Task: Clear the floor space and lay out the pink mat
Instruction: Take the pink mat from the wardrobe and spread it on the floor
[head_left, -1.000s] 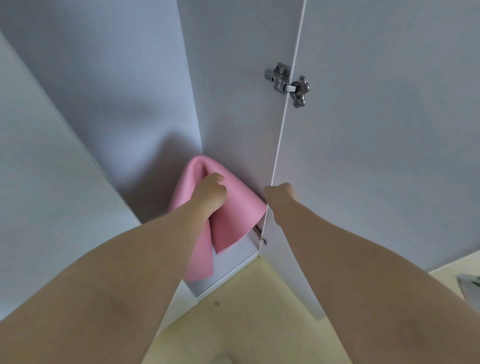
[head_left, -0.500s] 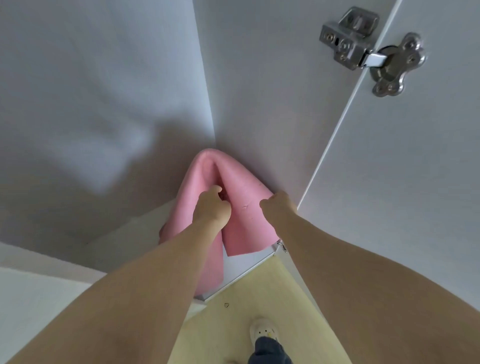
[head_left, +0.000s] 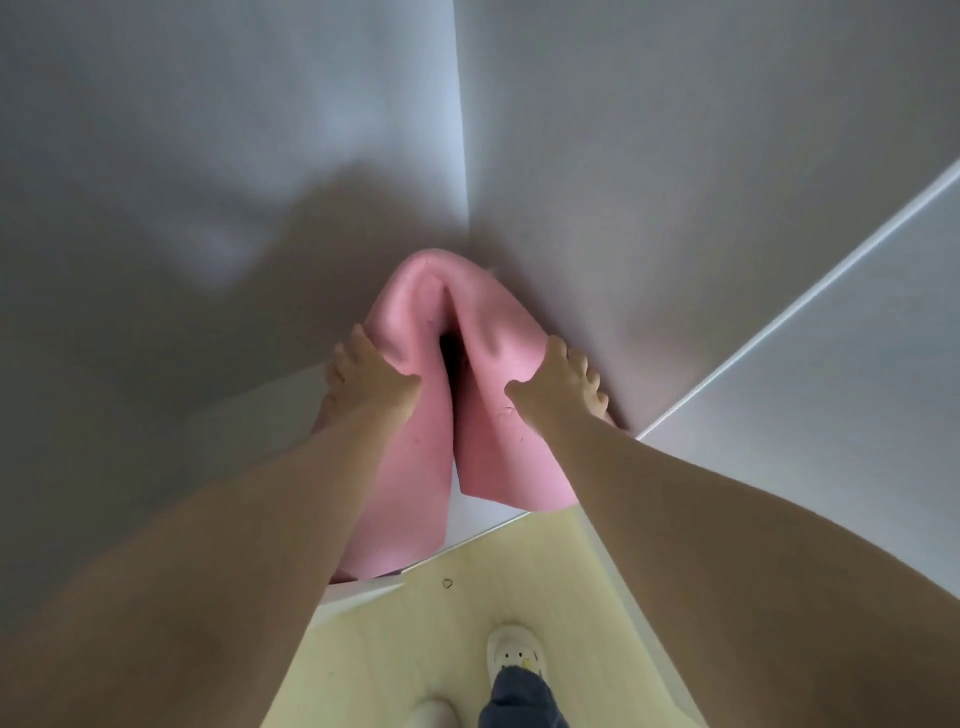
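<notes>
While I look down through the head camera, I see the pink mat (head_left: 415, 467) standing on end inside a grey cupboard (head_left: 208, 156), pushed back into the corner where two walls meet; it is bent over at the top like a soft hump, and its two sides hang down with a dark gap between them; the left side reaches down to the cupboard's bottom board, close to the front edge; the right side ends higher up

The left hand (head_left: 363, 374) grips the left side of the mat; its thumb lies across the front and its fingers curl round the outer edge; the right hand (head_left: 561, 379) grips the right side the same way, thumb on the front and fingers wrapped round the outside, close to the cupboard wall; both hands sit at about the same height, just under the hump; both bare arms reach in from the bottom of the view

On the right the cupboard door (head_left: 831, 389) stands open with its pale edge toward me; below the cupboard lies a pale yellow floor (head_left: 415, 649) with a tiny dark ring (head_left: 448, 583) on it; a white shoe (head_left: 517, 654) stands on that floor, with a dark trouser leg (head_left: 519, 696) over it
</notes>
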